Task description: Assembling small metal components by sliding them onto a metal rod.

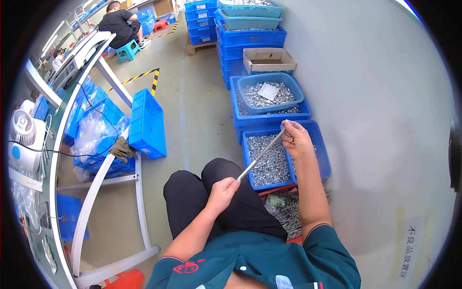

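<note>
A thin grey metal rod (261, 156) slants up to the right between my two hands, above my lap and the edge of a blue bin. My left hand (223, 194) is closed in a fist round its lower end. At the upper end, the fingers of my right hand (298, 140) pinch the tip; whether a small part sits there too is hidden. Below the rod stands a blue bin (244, 153) full of small silvery metal parts (263, 166). Under my right forearm, many similar rods (290, 216) lie in a red container, partly covered by my arm.
Another blue bin (237, 103) bears a light blue tray (243, 94) of metal parts; taller bin stacks (252, 37) rise behind. A white wall (375, 120) borders the right side. On the left stand a workbench frame (89, 219) and a blue crate (147, 123). Someone (120, 24) sits far back.
</note>
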